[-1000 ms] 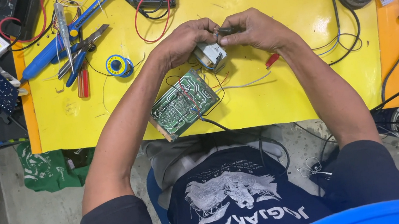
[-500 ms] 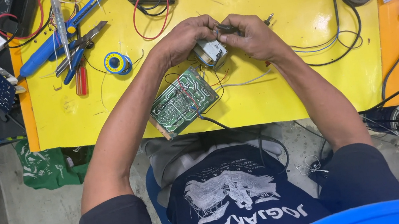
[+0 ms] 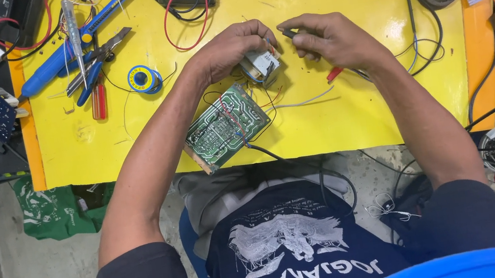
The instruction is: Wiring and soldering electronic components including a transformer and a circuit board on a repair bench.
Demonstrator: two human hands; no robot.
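Circuit board [image 3: 226,126], pliers [image 3: 97,62], solder spool [image 3: 143,79] nearby

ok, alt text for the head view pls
Over a yellow tabletop, the left hand grips a small wired transformer block while the right hand pinches a thin dark probe tip; a green circuit board lies beneath.

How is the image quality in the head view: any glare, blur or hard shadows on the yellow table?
Head view: even, soft light; the glossy yellow table shows a pale glare patch near its right end, by the black cables. Shadows under the left hand and right hand are faint. The circuit board and the blue-handled tools look sharp; no motion blur shows on the hands.
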